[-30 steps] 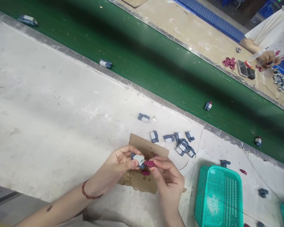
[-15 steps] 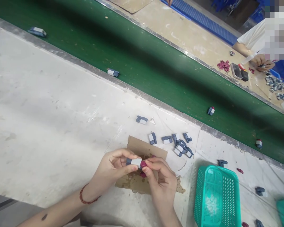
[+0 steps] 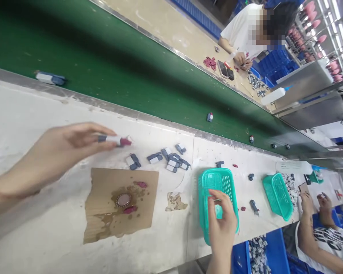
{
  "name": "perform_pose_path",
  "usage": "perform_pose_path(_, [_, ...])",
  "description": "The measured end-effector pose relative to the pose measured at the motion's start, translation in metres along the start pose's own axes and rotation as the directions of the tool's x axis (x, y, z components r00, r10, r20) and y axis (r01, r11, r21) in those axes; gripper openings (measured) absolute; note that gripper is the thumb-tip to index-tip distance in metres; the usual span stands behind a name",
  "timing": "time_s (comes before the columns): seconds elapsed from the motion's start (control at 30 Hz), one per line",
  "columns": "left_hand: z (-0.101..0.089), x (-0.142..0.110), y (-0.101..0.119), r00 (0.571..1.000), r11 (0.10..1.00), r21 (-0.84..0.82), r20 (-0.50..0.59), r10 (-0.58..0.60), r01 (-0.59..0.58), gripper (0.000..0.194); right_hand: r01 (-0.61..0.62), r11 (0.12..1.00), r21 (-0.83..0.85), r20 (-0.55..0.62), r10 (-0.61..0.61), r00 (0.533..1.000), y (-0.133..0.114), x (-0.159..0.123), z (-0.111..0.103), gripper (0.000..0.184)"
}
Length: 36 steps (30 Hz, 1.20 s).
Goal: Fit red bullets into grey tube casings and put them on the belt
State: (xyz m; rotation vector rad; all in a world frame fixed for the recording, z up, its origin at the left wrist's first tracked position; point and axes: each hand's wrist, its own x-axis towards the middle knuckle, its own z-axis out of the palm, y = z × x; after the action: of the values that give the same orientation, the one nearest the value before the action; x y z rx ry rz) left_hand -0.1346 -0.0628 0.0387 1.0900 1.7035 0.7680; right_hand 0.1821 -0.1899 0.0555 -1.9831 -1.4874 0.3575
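Note:
Between the thumb and fingers of my left hand (image 3: pixel 74 142) is a small blue, white and maroon plastic piece (image 3: pixel 114 140), a little blurred, its maroon end pointing right. My right hand (image 3: pixel 223 222) hovers over the green mesh basket (image 3: pixel 203 224), thumb and fingers apart with nothing visible between them. Below my left hand lies a stained piece of cardboard (image 3: pixel 103 190). On it are a round dish (image 3: pixel 123 200) and two maroon parts, one of them a maroon piece (image 3: pixel 142 184). Several blue and white pieces (image 3: pixel 174 161) lie in a loose cluster right of my left hand.
A green conveyor belt (image 3: pixel 117 72) runs beyond the table, carrying several pieces such as a blue and white one (image 3: pixel 50 78). Across it works a person (image 3: pixel 240 30). Another person's arms (image 3: pixel 308 220) are at the right, near a second green basket (image 3: pixel 277 198) and a blue bin (image 3: pixel 277 251).
My hands have parted: the left moved up and left with the piece, the right let go and moved right over the basket. The view has swung right, uncovering the cardboard.

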Motion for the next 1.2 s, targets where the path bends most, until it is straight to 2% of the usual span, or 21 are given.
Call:
perform_pose_path(0.03, [0.002,0.013,0.011,0.999,0.999,0.029,-0.015,0.035,-0.035,0.035,-0.038,0.996,-0.085,0.047,0.042,0.998,0.014,0.001,-0.008,0.021])
perform_pose_path(0.1, [0.010,0.039,0.030,0.990,0.989,0.055,-0.039,0.138,-0.136,0.039,-0.006,0.986,-0.164,0.191,0.037,0.981,0.035,0.003,-0.017,0.027])
perform_pose_path(0.2, [0.024,0.074,0.046,0.956,0.944,0.159,-0.008,0.295,-0.290,0.050,0.069,0.986,-0.153,0.333,-0.014,0.943,0.047,0.003,-0.014,0.037])
perform_pose_path(0.3, [0.027,0.098,0.049,0.910,0.829,0.386,0.079,0.407,-0.404,0.056,0.092,0.989,-0.117,0.332,-0.048,0.942,0.048,0.004,-0.006,0.031])
perform_pose_path(0.43, [0.007,0.107,0.040,0.868,0.709,0.543,0.080,0.490,-0.450,0.052,0.034,0.996,-0.079,0.271,-0.012,0.963,0.053,0.007,-0.002,0.016])
perform_pose_path(0.5, [-0.009,0.107,0.033,0.880,0.695,0.594,0.049,0.472,-0.406,0.055,-0.028,0.998,-0.062,0.220,0.041,0.975,0.056,0.008,-0.002,0.016])
perform_pose_path(0.57, [-0.024,0.107,0.026,0.917,0.712,0.618,0.037,0.397,-0.333,0.061,-0.119,0.993,-0.005,0.176,0.118,0.977,0.057,0.009,-0.002,0.021])
perform_pose_path(0.67, [-0.038,0.108,0.017,0.941,0.706,0.640,0.084,0.329,-0.303,0.061,-0.244,0.953,0.181,0.131,0.222,0.966,0.049,0.010,-0.004,0.028])
perform_pose_path(0.8, [-0.042,0.108,0.011,0.930,0.715,0.632,0.024,0.367,-0.299,0.051,-0.257,0.881,0.396,0.070,0.250,0.966,0.032,0.011,-0.003,0.026])
perform_pose_path(0.9, [-0.040,0.109,0.009,0.953,0.732,0.650,-0.041,0.302,-0.204,0.052,-0.271,0.857,0.438,0.065,0.270,0.961,0.019,0.010,0.002,0.023])
perform_pose_path(0.97, [-0.041,0.112,0.009,0.962,0.741,0.653,-0.071,0.263,-0.154,0.052,-0.275,0.845,0.460,0.095,0.261,0.961,0.009,0.009,0.011,0.022])
perform_pose_path(1.03, [-0.045,0.114,0.010,0.957,0.768,0.619,-0.086,0.276,-0.165,0.047,-0.264,0.837,0.479,0.155,0.216,0.964,-0.005,0.010,0.023,0.021])
perform_pose_path(1.1, [-0.051,0.113,0.013,0.948,0.855,0.478,-0.127,0.293,-0.200,0.043,-0.246,0.838,0.487,0.238,0.143,0.961,-0.020,0.010,0.039,0.021])
perform_pose_path(1.2, [-0.056,0.100,0.018,0.960,0.969,0.179,-0.194,0.204,-0.170,0.041,-0.173,0.869,0.464,0.360,-0.006,0.933,-0.043,0.010,0.064,0.016])
